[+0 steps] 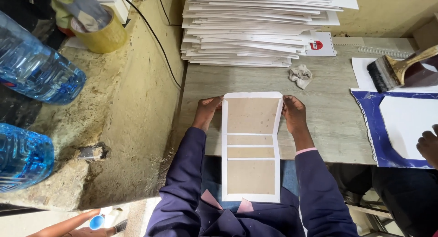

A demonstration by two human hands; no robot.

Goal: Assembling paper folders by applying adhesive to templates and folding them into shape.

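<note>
A long book cover (251,145) lies in front of me, brown board panels framed by white paper, its far end on the grey table (328,123) and its near end over my lap. My left hand (206,111) grips the far left corner of the cover. My right hand (294,113) grips the far right corner. The white paper edges at that end are folded inward under my fingers.
A tall stack of white boards (255,27) stands at the table's back. A crumpled rag (301,76) lies near it. At right, a wide brush (397,72), blue paper with a white board (401,127) and another person's hand (429,145). Left: two blue water bottles (32,68), a tape roll (98,34).
</note>
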